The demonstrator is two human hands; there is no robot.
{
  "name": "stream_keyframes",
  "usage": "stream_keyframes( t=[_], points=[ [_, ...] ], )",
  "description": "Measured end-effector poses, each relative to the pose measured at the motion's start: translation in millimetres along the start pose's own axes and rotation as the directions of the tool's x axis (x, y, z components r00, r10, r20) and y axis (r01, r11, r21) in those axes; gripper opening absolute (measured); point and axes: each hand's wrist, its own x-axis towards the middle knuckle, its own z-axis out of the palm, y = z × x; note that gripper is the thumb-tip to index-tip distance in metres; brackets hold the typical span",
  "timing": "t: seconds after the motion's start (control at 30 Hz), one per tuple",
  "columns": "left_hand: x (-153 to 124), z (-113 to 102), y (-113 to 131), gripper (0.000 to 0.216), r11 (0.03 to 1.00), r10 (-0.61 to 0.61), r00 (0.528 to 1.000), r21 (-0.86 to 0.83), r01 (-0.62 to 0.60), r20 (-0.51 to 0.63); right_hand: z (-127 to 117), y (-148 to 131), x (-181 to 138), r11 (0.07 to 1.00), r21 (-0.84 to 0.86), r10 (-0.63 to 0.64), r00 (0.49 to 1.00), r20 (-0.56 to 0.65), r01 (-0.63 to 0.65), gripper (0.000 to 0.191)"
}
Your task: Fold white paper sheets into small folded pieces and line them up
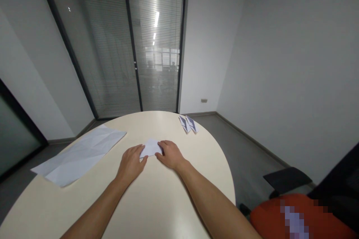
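Observation:
A small folded piece of white paper (pixel 150 148) lies on the round table between my two hands. My left hand (pixel 132 161) has its fingers and thumb closed on the paper's left end. At the right end, my right hand (pixel 170 154) grips it the same way, fingertips on top and thumb at the near edge. Parts of both ends are hidden under the fingers. Two folded paper pieces (pixel 189 124) with dark insides rest side by side near the table's far right edge.
A large creased sheet of paper (pixel 84 155) spreads over the left side of the pale round table (pixel 157 201), one corner reaching past the edge. An office chair with a red seat (pixel 266 214) and black armrest (pixel 287 179) stands at the right. Glass panels with blinds (pixel 157 89) are beyond.

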Motion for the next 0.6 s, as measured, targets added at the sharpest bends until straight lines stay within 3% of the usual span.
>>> stream_keyframes(
  t=[0.17, 0.6],
  points=[
    [-1.7, 1.1, 3.0, 0.040, 0.998, -0.001, 0.999, 0.068, -0.002, 0.046, 2.3, -0.6, 1.0, 1.000, -0.006, 0.008, 1.000, 0.018, -0.008, 0.042],
    [0.7, -0.3, 0.3, 0.036, 0.997, 0.038, 0.999, -0.064, -0.035, 0.036, 3.5, -0.5, 1.4, 1.000, -0.004, 0.012, 0.998, 0.054, -0.012, 0.041]
  ],
)
